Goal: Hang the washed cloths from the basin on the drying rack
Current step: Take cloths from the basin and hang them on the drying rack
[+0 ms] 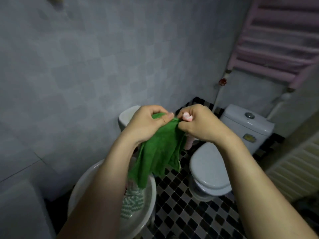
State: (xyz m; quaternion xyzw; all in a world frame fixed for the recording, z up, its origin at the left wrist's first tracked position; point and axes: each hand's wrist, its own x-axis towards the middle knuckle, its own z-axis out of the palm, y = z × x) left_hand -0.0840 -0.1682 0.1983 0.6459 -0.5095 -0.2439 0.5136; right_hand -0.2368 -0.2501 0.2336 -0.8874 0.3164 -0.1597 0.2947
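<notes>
Both hands are raised above the white basin (151, 192), which sits low at the left of the checkered floor (189, 214). Between them they hold a green cloth (160, 156) by its top edge. The left hand (146, 125) has its grip clenched on the cloth, with the thumb pressed over a bunched fold. The right hand (202, 125) pinches the same edge just beside it, thumb and fingers curled tight. The right hand's grip also holds a small pink item (239, 116); whether it is a cloth or a clip cannot be told. A pale pink strip (189, 144) shows below that hand, partly hidden by the green cloth.

The green cloth hangs down in loose folds, and its lowest corner dangles just over the basin's far rim. Inside the basin lies a cloth with a green and white zigzag pattern (133, 202), partly covered by the left forearm.

Right of the basin stands a white toilet (208, 169) with its lid down and its cistern (246, 125) against the wall. High above and to the right of the basin, a pink drying rack (276, 40) is fixed to the wall, with a red valve (222, 81) on the pipe below it
</notes>
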